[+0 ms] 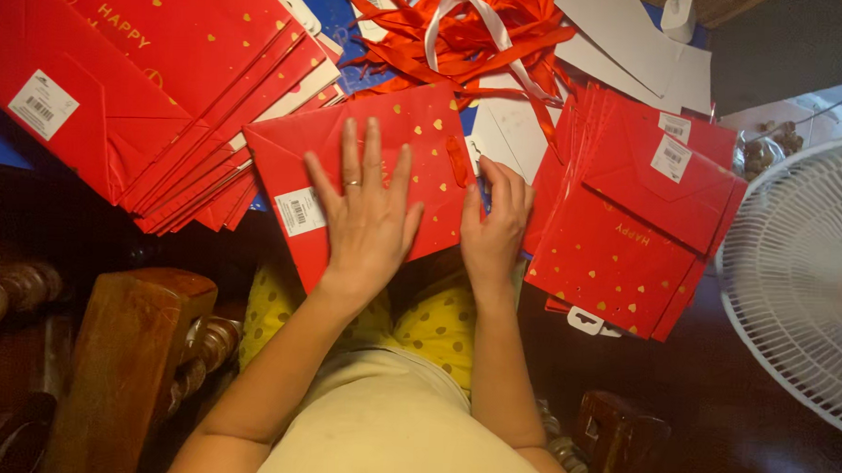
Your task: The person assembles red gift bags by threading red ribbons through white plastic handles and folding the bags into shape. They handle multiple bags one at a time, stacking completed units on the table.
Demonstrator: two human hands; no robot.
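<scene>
dark wood floor and carved furniture frame a blue-covered work surface (331, 10) seen from above. white fan (802, 278) stands at the right edge. big fanned stack of flat red gift bags (156, 87) fills the top-left corner; a smaller stack of the same bags (636, 216) sits at the right, both w/ gold hearts and white sticker labels. heap of red ribbons (465, 42) and white card sheets (633, 48) lie along the far edge. judging by the piles, many bags are already flattened & stacked, one is in hand. that red bag (415, 134) lies flat at the near edge, over the lap. left hand (366, 216) presses on it palm down, fingers spread, gripping nothing. right hand (496, 225) rests on its right edge by the short red ribbon handle (457, 161), fingers loosely curled; can't tell if it pinches anything.
</scene>
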